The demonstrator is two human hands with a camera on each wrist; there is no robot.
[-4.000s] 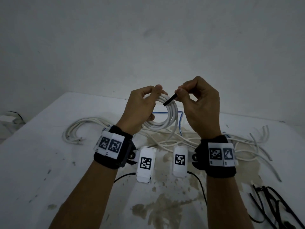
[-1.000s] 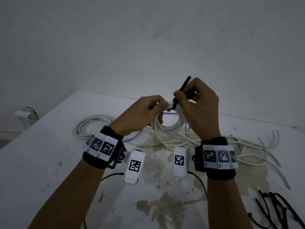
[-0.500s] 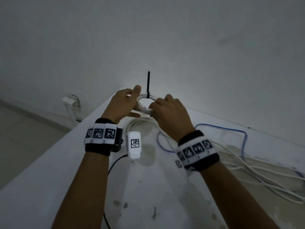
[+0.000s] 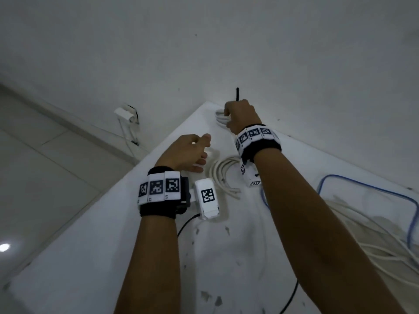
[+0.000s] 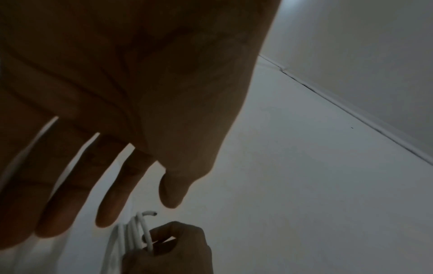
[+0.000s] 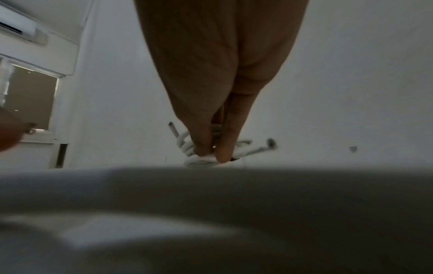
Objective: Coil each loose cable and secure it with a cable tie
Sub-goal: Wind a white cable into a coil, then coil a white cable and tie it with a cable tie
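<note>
My right hand reaches to the table's far corner and grips a white coiled cable. A black cable tie sticks straight up from the coil above that hand. In the right wrist view my thumb and fingers pinch the coil low over the table. My left hand hovers nearer to me, fingers relaxed and holding nothing. The left wrist view shows its straight fingers above the coil held by my right hand.
A looped white cable lies between my wrists. Loose white cables and a blue cable spread over the right of the white table. The table's left edge drops to the floor; a wall socket sits beyond.
My left hand has let go of the coil and drawn back towards me. My right hand alone has carried the tied coil out to the far corner.
</note>
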